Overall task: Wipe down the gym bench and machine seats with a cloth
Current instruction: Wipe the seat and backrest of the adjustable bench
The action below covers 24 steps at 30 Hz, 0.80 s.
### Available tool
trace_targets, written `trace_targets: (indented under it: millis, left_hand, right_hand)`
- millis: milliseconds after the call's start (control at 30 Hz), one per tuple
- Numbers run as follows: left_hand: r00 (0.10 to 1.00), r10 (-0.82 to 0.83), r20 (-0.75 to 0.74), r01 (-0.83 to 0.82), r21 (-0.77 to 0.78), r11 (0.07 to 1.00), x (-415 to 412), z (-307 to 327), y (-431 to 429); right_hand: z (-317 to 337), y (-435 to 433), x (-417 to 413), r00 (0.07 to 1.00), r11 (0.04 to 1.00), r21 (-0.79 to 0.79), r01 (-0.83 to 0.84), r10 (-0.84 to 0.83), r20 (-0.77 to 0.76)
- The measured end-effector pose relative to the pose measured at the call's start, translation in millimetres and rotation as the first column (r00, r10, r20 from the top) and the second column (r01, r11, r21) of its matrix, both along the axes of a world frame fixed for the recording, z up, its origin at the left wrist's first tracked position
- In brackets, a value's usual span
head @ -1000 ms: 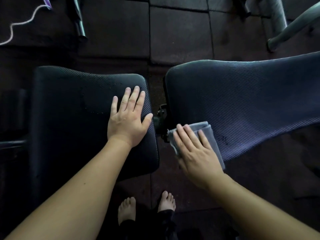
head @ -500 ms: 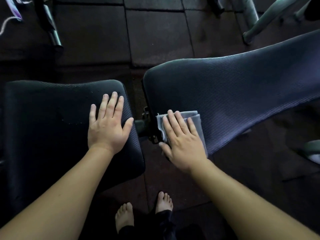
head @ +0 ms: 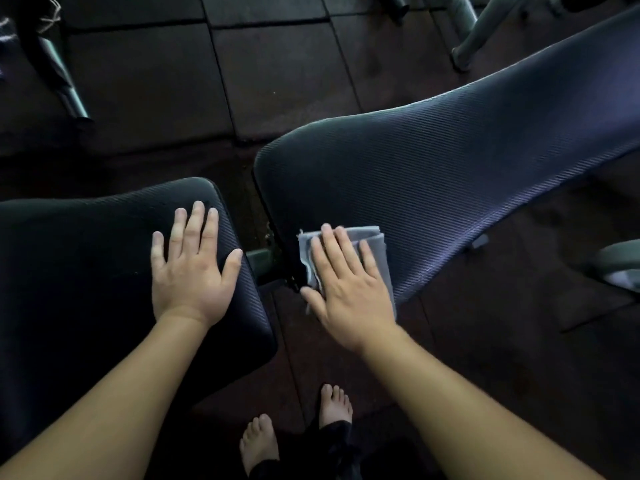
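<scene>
A folded grey cloth [head: 375,242] lies on the near left corner of the long dark backrest pad [head: 450,174], which runs up to the right. My right hand [head: 346,282] presses flat on the cloth with straight fingers. A separate dark seat pad [head: 86,271] sits to the left across a narrow gap. My left hand [head: 192,268] rests flat on its right part, fingers spread. A metal hinge bracket [head: 261,261] shows in the gap between the two pads.
Dark rubber floor tiles [head: 277,71] surround the bench. Metal machine legs stand at the upper right [head: 474,32] and upper left [head: 67,91]. Another grey metal part [head: 620,268] pokes in at the right edge. My bare feet [head: 298,431] stand below the gap.
The view has shifted, so both pads sit lower and further left in frame. My right hand keeps the cloth at the backrest's near corner. My left hand stays flat on the seat pad.
</scene>
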<state>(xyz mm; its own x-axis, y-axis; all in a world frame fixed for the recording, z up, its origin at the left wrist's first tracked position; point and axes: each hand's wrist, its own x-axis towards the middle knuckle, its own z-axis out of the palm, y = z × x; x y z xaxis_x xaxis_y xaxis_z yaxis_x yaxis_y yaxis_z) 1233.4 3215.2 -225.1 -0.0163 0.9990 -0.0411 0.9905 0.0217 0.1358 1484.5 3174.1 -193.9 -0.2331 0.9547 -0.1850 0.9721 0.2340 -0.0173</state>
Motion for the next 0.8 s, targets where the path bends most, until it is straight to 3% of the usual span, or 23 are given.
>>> trace_targets:
  millis: [33, 100, 200, 300, 367, 467, 500, 533, 600, 700, 800]
  left_hand:
    - [1.000, 0.000, 0.004, 0.000, 0.001, 1.000, 0, 0, 0]
    - [1.000, -0.003, 0.006, 0.003, -0.003, 1.000, 0, 1, 0]
    - [1.000, -0.004, -0.002, 0.004, -0.009, 1.000, 0, 1, 0]
    - [1.000, -0.002, 0.002, 0.002, -0.013, 1.000, -1, 1, 1]
    - [1.000, -0.004, 0.001, 0.004, -0.010, 1.000, 0, 1, 0]
    - [1.000, 0.001, 0.003, -0.001, -0.010, 1.000, 0, 1, 0]
    - [1.000, 0.001, 0.004, -0.001, -0.011, 1.000, 0, 1, 0]
    - [1.000, 0.002, 0.004, -0.002, -0.010, 1.000, 0, 1, 0]
    - [1.000, 0.006, 0.005, -0.006, -0.015, 1.000, 0, 2, 1]
    - [1.000, 0.007, 0.000, -0.007, -0.013, 1.000, 0, 1, 1]
    - [1.000, 0.010, -0.003, -0.010, -0.010, 1.000, 0, 0, 1]
  right_hand:
    - [2, -1, 16, 0.999, 0.999, 0.001, -0.047, 0.047, 0.000]
    - [8, 15, 62, 1.000, 0.999, 0.038, 0.008, -0.009, 0.011]
    - [28, 58, 125, 0.958, 0.954, 0.116, 0.277, -0.283, 0.042]
    - [27, 71, 106, 0.891, 0.884, 0.137, 0.447, -0.453, 0.016]
    - [21, 50, 71, 0.937, 0.933, 0.091, 0.349, -0.351, -0.004]
    - [15, 13, 59, 0.995, 0.996, 0.005, -0.092, 0.092, 0.043]
    - [19, 20, 73, 0.989, 0.989, 0.015, -0.149, 0.149, 0.025]
    - [21, 35, 92, 0.992, 0.992, 0.034, -0.125, 0.125, 0.010]
    - [30, 76, 131, 0.996, 0.994, 0.059, 0.090, -0.091, 0.000]
    - [48, 142, 178, 0.907, 0.900, 0.121, 0.418, -0.421, 0.000]
    - [53, 175, 158, 0.855, 0.845, 0.138, 0.516, -0.519, -0.017]
